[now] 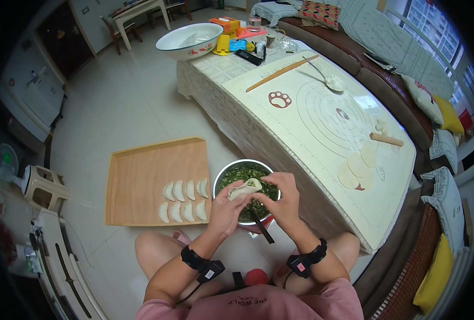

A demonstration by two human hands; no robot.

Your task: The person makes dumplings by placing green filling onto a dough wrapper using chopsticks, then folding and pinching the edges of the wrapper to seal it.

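A partly folded dumpling (245, 189) with green filling showing at its right end is held over the metal bowl. My left hand (228, 208) cradles it from below and the left. The fingers of my right hand (283, 196) pinch its right end and lower edge. Chopped green filling fills the metal bowl (277, 200), and a black-handled utensil (263, 227) leans in it. Left of the bowl, a wooden tray (153, 166) carries two rows of folded dumplings (182, 201). Several round wrappers (357, 170) overlap on the pale pastry mat (317, 132) to the right.
On the mat lie a small rolling pin (386, 139), dough pieces (381, 126), a long rolling pin (281, 73) and a spoon with flour (334, 83). An enamel basin (189, 41) stands at the table's far corner. A plastic stool (45, 188) is at left, a sofa (381, 86) at right.
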